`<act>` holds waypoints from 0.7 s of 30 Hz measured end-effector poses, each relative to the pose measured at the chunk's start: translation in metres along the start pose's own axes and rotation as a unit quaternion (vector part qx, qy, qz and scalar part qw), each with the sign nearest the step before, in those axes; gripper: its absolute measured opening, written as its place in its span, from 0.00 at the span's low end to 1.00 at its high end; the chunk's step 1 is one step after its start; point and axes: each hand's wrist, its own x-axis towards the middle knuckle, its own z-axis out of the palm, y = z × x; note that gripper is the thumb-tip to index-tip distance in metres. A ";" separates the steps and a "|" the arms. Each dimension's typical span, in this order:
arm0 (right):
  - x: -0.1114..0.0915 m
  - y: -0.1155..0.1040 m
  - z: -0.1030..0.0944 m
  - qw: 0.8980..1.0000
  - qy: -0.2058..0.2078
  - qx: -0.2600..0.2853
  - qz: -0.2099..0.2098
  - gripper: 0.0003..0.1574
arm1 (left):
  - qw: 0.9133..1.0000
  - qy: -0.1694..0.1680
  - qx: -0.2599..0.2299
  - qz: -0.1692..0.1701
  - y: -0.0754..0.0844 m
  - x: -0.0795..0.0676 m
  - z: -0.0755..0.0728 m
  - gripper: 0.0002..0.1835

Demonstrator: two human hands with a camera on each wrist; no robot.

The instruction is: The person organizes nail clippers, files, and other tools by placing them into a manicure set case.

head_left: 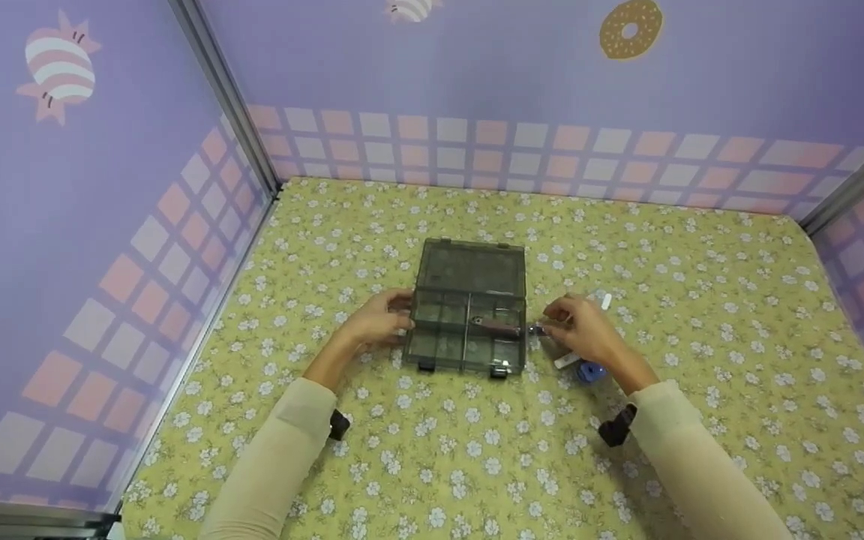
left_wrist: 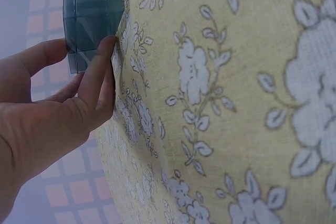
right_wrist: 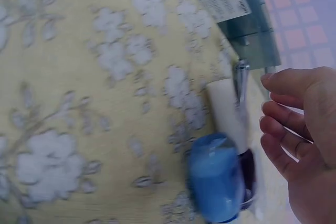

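Note:
A see-through dark grey compartment box [head_left: 439, 341] lies on the cloth with its lid [head_left: 473, 268] folded back. My left hand [head_left: 378, 319] grips the box's left side; in the left wrist view, a corner of the box [left_wrist: 89, 30] sits between thumb and fingers. A reddish-brown object [head_left: 498, 327] with a rounded end lies in a right-hand compartment. My right hand [head_left: 582, 328] is just right of the box, its fingers loosely bent. By its fingertips is a small shiny metal object [right_wrist: 241, 85], its kind unclear; no hold on it shows.
Beneath and beside the right hand lie a white bar-like item [right_wrist: 226, 106], a blue rounded object [right_wrist: 212, 177] and a dark red object [right_wrist: 248, 177]. The flowered cloth [head_left: 462, 465] covers the table, with purple walls [head_left: 439, 67] around it.

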 end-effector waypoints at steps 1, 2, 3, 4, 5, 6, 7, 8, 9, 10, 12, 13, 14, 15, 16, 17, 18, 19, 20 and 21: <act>-0.001 0.002 0.002 1.000 0.000 -0.003 -0.002 0.14 | 1.000 -0.001 -0.002 0.000 0.000 0.000 0.000 0.38; -0.002 0.003 0.004 1.000 0.000 -0.008 -0.004 0.13 | 1.000 -0.001 -0.003 0.000 0.000 0.001 0.000 0.38; -0.003 0.004 0.006 1.000 0.001 -0.012 -0.008 0.12 | 1.000 0.000 -0.004 0.000 0.000 0.000 0.000 0.38; -0.004 0.004 0.007 1.000 0.001 -0.018 -0.008 0.12 | 1.000 0.000 -0.005 0.000 0.000 0.001 0.000 0.38; -0.004 0.005 0.009 1.000 0.001 -0.023 -0.008 0.11 | 1.000 0.001 -0.006 -0.001 0.000 0.001 0.001 0.38; -0.004 0.005 0.010 1.000 0.000 -0.027 -0.009 0.11 | 1.000 0.002 -0.005 -0.002 0.000 0.001 0.001 0.38; -0.004 0.005 0.012 1.000 -0.001 -0.030 -0.008 0.10 | 1.000 0.002 -0.005 -0.003 -0.001 0.000 0.001 0.39; -0.004 0.006 0.013 0.999 -0.001 -0.033 -0.009 0.10 | 1.000 0.002 -0.006 -0.003 -0.001 0.001 0.000 0.39; -0.004 0.006 0.014 0.999 -0.003 -0.037 -0.009 0.09 | 1.000 0.001 -0.005 -0.003 -0.001 0.001 0.001 0.39; -0.004 0.006 0.015 0.999 -0.004 -0.039 -0.008 0.08 | 1.000 0.001 -0.006 -0.003 -0.001 0.001 0.000 0.39; -0.003 0.006 0.017 0.999 -0.003 -0.045 -0.014 0.07 | 1.000 0.001 -0.005 -0.004 -0.002 0.001 0.000 0.39; -0.002 0.006 0.017 0.999 -0.002 -0.046 -0.016 0.06 | 1.000 0.001 -0.005 -0.004 -0.002 0.001 0.000 0.39; -0.002 0.007 0.017 0.999 -0.001 -0.046 -0.017 0.06 | 1.000 0.001 -0.004 -0.004 -0.002 0.001 0.000 0.39; -0.002 0.007 0.018 0.999 0.002 -0.046 -0.017 0.05 | 1.000 0.001 -0.004 -0.005 -0.001 0.001 0.000 0.39; -0.002 0.007 0.018 0.999 0.004 -0.042 -0.014 0.05 | 1.000 0.001 0.000 -0.004 -0.001 0.001 -0.001 0.38; -0.002 0.007 0.017 0.999 0.006 -0.039 -0.011 0.06 | 1.000 0.000 0.006 -0.002 -0.001 0.001 -0.001 0.38; -0.002 0.007 0.017 0.999 0.007 -0.033 -0.006 0.06 | 1.000 0.000 0.011 0.000 -0.002 0.002 -0.001 0.38; -0.002 0.008 0.016 0.999 0.009 -0.031 0.000 0.07 | 1.000 -0.001 0.014 0.000 -0.001 0.001 -0.002 0.37; -0.002 0.008 0.015 1.000 0.010 -0.027 0.007 0.07 | 1.000 -0.002 0.016 0.001 -0.001 0.001 -0.002 0.37; -0.002 0.008 0.014 1.000 0.011 -0.019 0.014 0.07 | 1.000 -0.002 0.022 0.003 -0.001 0.002 -0.002 0.37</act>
